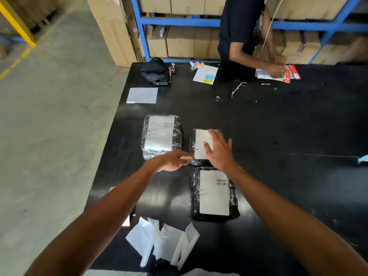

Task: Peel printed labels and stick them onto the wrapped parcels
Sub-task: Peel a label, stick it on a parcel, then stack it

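Observation:
Three black plastic-wrapped parcels lie on the black table [278, 126], each with a white printed label on top. The left parcel [161, 136] and the near parcel [214, 194] lie untouched. My right hand [219, 150] rests flat with fingers spread on the label of the middle parcel [200, 144]. My left hand [173, 160] touches that parcel's lower left edge with loosely curled fingers. Whether it pinches the wrap is not clear. Several peeled white backing papers [163, 242] lie at the table's near edge.
A label sheet [142, 95] lies at the table's left edge, another sheet with coloured stickers [206, 74] farther back. A black bag [156, 70] sits at the far corner. Another person [249, 32] works with papers at the far side. Blue shelving [179, 21] holds cartons.

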